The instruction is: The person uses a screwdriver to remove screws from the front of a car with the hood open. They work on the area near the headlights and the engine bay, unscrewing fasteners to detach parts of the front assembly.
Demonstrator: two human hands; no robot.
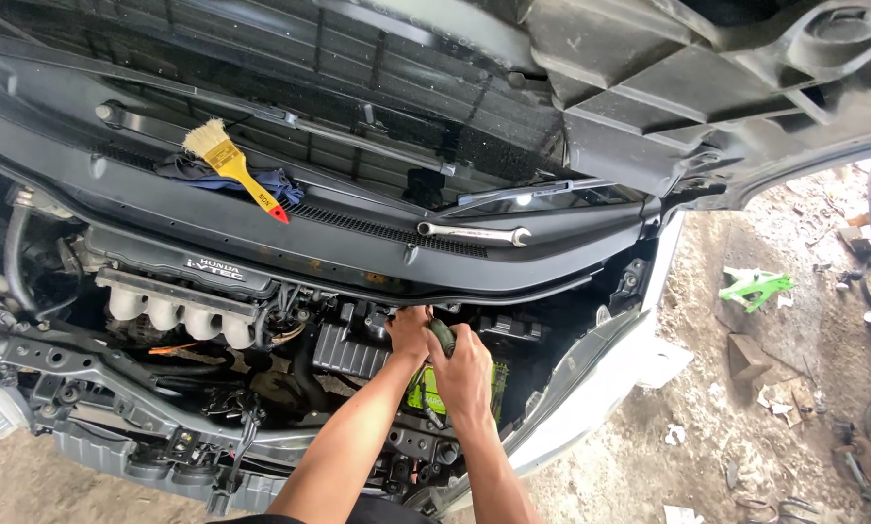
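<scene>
Both hands work deep in the open engine bay of a car, right of its middle. The right hand (464, 374) is curled around a dark tool handle (442, 337), whose long axis runs roughly near to far, its free end pointing toward the far side and slightly left; the working end is hidden under the hand. The left hand (411, 330) sits just to the left and farther in, fingers bent down onto a part beside the handle; whether they pinch anything I cannot tell. Under the hands lies a green-labelled battery (426, 393), and a black ribbed box (350, 351) stands just to the left, leaving little room there. The intake manifold (178, 311) is well apart to the left. On the far cowl panel (358, 247) rest a wrench (474, 233), a yellow brush (230, 163) and a blue rag (272, 181).
</scene>
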